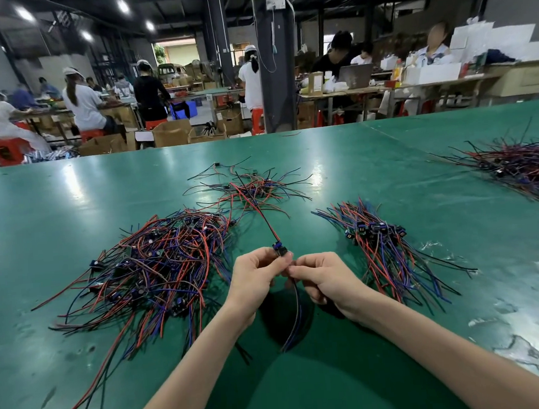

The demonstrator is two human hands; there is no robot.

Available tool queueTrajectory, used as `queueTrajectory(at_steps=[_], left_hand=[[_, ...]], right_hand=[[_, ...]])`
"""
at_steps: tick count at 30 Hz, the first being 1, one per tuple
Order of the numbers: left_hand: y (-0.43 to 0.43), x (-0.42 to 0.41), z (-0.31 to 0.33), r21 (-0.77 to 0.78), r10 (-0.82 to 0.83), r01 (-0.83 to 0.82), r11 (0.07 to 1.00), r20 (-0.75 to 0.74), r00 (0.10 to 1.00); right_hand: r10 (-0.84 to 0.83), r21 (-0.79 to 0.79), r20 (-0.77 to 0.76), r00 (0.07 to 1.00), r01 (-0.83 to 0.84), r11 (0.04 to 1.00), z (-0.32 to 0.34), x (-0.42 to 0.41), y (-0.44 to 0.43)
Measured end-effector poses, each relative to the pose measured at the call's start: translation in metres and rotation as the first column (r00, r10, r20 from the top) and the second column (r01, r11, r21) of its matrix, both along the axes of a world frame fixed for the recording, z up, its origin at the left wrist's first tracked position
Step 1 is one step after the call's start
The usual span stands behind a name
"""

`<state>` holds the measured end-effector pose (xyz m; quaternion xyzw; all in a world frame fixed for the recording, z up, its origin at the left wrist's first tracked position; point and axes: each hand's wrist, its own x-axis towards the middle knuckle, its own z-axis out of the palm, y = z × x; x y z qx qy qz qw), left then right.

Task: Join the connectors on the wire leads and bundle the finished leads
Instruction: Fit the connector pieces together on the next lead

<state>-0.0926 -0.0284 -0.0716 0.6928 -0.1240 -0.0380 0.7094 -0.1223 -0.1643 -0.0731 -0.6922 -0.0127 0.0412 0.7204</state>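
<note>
Green matting covered the counter (65, 196) where you worked, and your hands met just above it, near its front edge and between the heaps of wire. Your left grip (255, 277) was closed on a small blue-and-black connector (280, 250), pinched at the fingertips, and its red-and-black lead (263, 218) ran away from you into the small far heap (247, 190). Your right grip (325, 277) was closed on a dark lead (296, 316) that hung from your fingers down to the counter, with its upper end right against the connector. Your fingertips hid the joint, so I could not tell whether the two halves were seated. That was probably the main risk: if you pushed with the halves slightly askew, you could have bent a contact or left the pair only half latched. Because your right grip seemed to hold wire and not housing, a hard push or tug could also have strained the lead at its termination. The red-and-black lead crossed the far heap and could have snagged there, dragging others along when you lifted it. The tangled heap (156, 263) on your left lay well apart from the tidier fan of leads (382, 246) on your right. A careless drop could have mixed joined leads with unjoined ones.
</note>
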Motion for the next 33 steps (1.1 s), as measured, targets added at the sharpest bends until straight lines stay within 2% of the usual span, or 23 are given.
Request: queueTrajectory(at_steps=[8, 11, 14, 18, 23, 27, 33], left_hand=[[0.0, 0.003, -0.004, 0.038, 0.05, -0.056, 0.998, 0.135, 0.99], [0.001, 0.001, -0.004, 0.039, 0.049, -0.054, 0.998, 0.122, 0.991], [0.001, 0.001, -0.002, 0.027, 0.083, -0.087, 0.996, 0.115, 0.99], [0.004, 0.003, 0.003, -0.061, 0.168, -0.163, 0.985, 0.094, 0.981], [0.007, 0.004, 0.006, -0.079, 0.188, -0.182, 0.98, 0.075, 0.979], [0.011, 0.008, 0.008, -0.139, 0.212, -0.207, 0.968, 0.022, 0.977], [0.018, 0.015, 0.009, -0.167, 0.246, -0.247, 0.955, -0.025, 0.969]], right_hand=[[-0.009, 0.043, -0.09, 0.996, 0.013, 0.999, 0.005, 0.0, 0.001], [0.008, -0.018, -0.09, 0.996, -0.01, 1.0, 0.007, -0.002, 0.0], [0.045, -0.016, -0.089, 0.995, -0.046, 0.999, 0.008, -0.003, -0.002], [0.102, -0.023, -0.096, 0.99, -0.105, 0.994, 0.01, -0.005, -0.004], [0.084, -0.114, -0.084, 0.993, -0.094, 0.989, 0.014, -0.004, -0.003], [0.111, -0.108, -0.079, 0.991, -0.119, 0.987, 0.011, -0.005, -0.003], [0.134, -0.288, -0.029, 0.991, -0.136, 0.948, 0.007, -0.005, -0.004]])
